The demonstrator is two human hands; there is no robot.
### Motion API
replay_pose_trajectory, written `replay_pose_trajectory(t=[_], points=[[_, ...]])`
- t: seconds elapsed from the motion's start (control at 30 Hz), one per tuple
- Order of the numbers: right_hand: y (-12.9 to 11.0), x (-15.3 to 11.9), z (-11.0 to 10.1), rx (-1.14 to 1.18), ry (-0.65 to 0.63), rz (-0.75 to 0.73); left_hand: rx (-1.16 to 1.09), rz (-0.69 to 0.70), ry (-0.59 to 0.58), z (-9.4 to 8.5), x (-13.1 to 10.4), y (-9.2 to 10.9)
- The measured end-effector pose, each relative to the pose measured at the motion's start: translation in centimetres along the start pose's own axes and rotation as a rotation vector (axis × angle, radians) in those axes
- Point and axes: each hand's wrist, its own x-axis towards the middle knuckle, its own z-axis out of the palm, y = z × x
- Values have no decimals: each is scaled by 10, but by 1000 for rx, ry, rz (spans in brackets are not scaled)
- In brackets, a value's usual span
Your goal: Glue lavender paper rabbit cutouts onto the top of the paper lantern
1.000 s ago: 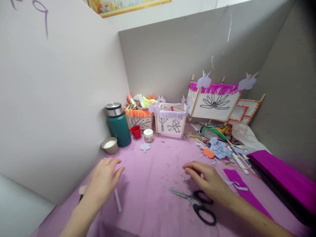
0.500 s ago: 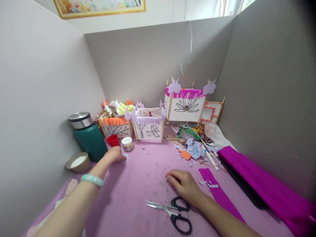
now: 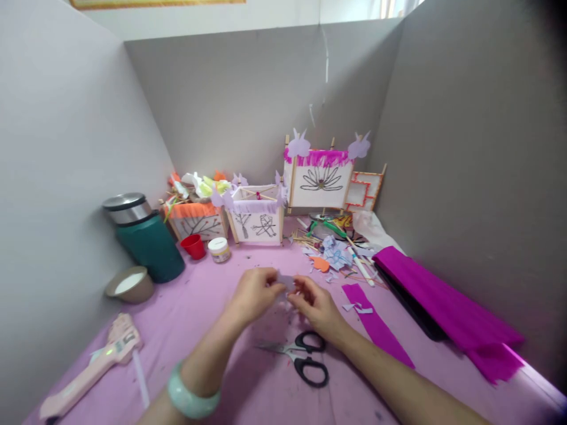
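Pinched in left hand (image 3: 256, 293), between both hands over pink cloth (image 3: 199, 319): lilac paper (image 3: 286, 281) (small, blurred). At its right edge: right hand (image 3: 318, 305), fingers curled; cannot tell whether gripping. Lying just nearer viewer: scissors (image 3: 290, 349), tips pointing left, handles spread. To right: magenta strip (image 3: 390, 341) with pale scraps (image 3: 364, 310). Farther back, side by side: cup (image 3: 193, 248), jar (image 3: 220, 251).

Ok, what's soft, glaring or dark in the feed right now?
Head view: lavender paper between left hand and right hand looks soft, as do the scissors' blades; head view: bright patch at top washed out; head view: upper right corner dark.
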Motion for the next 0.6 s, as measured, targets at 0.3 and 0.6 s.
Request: replay_pose_trajectory(t=[0.3, 0.6], points=[[4, -2, -5, -55, 91, 107, -388, -127, 59, 28, -12, -11], [-21, -12, 19, 133, 143, 189, -927, -288, 323, 41, -17, -6]])
